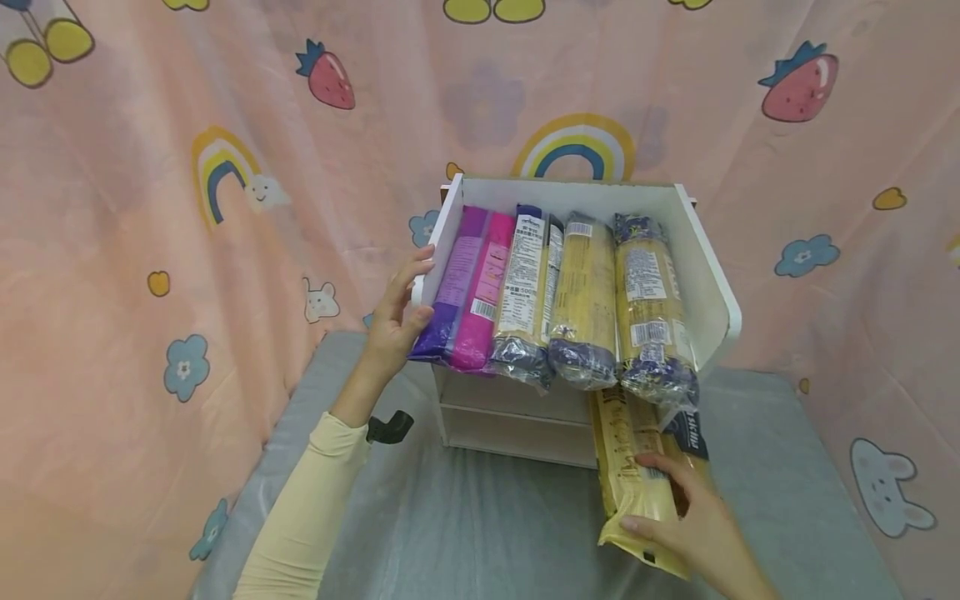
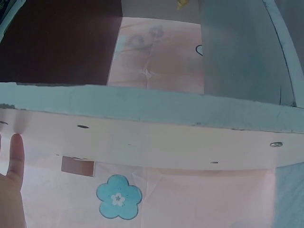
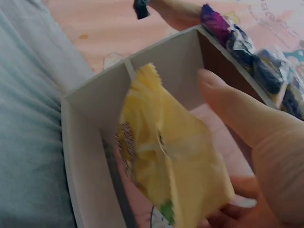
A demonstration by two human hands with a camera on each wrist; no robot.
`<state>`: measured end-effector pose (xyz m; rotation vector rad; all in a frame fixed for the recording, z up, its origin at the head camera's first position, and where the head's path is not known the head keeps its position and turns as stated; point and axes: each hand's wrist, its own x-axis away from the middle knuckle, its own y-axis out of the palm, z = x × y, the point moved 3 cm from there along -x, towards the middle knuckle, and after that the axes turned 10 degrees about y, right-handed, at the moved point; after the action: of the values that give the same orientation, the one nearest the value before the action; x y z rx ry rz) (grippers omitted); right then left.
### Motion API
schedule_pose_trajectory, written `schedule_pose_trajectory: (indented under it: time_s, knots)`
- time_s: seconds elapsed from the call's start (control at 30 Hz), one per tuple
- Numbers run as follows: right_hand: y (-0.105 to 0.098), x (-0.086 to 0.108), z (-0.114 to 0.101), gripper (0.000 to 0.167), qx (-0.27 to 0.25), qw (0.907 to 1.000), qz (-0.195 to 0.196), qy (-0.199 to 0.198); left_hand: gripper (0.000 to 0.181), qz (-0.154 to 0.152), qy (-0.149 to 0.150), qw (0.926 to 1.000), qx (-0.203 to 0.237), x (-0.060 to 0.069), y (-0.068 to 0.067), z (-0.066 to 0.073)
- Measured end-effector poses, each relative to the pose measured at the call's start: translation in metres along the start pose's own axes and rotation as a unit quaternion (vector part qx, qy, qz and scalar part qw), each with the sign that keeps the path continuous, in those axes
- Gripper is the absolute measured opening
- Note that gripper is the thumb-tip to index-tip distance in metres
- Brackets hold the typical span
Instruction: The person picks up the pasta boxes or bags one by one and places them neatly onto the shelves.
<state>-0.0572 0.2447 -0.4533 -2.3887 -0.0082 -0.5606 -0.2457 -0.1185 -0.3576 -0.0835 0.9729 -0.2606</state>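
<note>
My right hand [image 1: 693, 517] grips the lower end of a yellow packet of noodles [image 1: 633, 492]. In the head view the packet's upper end goes out of sight under the top tier; the right wrist view shows its crimped end in front of a lower compartment. My left hand [image 1: 390, 325] touches the left side panel of a white shelf unit [image 1: 708, 275], and a finger [image 2: 16, 156] lies straight along the panel's outer face. On the sloping top tier lie a purple and pink packet [image 1: 472, 292], a white-labelled packet [image 1: 525, 287] and two clear noodle packets [image 1: 585, 300].
Below the top tier the unit has lower compartments [image 1: 517, 429]. It stands on a grey cloth-covered surface [image 1: 465, 525], close to a pink printed curtain [image 1: 405, 108]. Beside the right hand, a dark-labelled packet [image 1: 686, 433] shows partly behind the yellow one.
</note>
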Motion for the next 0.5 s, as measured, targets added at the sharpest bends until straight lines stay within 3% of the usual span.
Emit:
schedule_pose_trajectory:
  time_s: [0.1, 0.23, 0.33, 0.5]
  knots:
    - [-0.0008, 0.0009, 0.0036, 0.100, 0.015, 0.9978, -0.058, -0.029, 0.048, 0.000, 0.002, 1.0000, 0.007, 0.0005, -0.0007, -0.0007]
    - [0.0001, 0.0031, 0.0077, 0.106, 0.021, 0.9945, -0.067, -0.077, 0.050, 0.000, 0.004, 0.9999, 0.014, 0.0011, -0.0014, -0.0026]
    - [0.0029, 0.0038, 0.0092, 0.102, 0.013, 0.9942, -0.032, -0.102, 0.050, 0.000, 0.003, 0.9999, 0.010, 0.0017, -0.0016, -0.0032]
    - [0.0080, 0.0043, 0.0100, 0.093, -0.014, 0.9874, 0.075, -0.138, 0.050, -0.001, 0.004, 1.0000, 0.008, 0.0006, -0.0013, -0.0027]
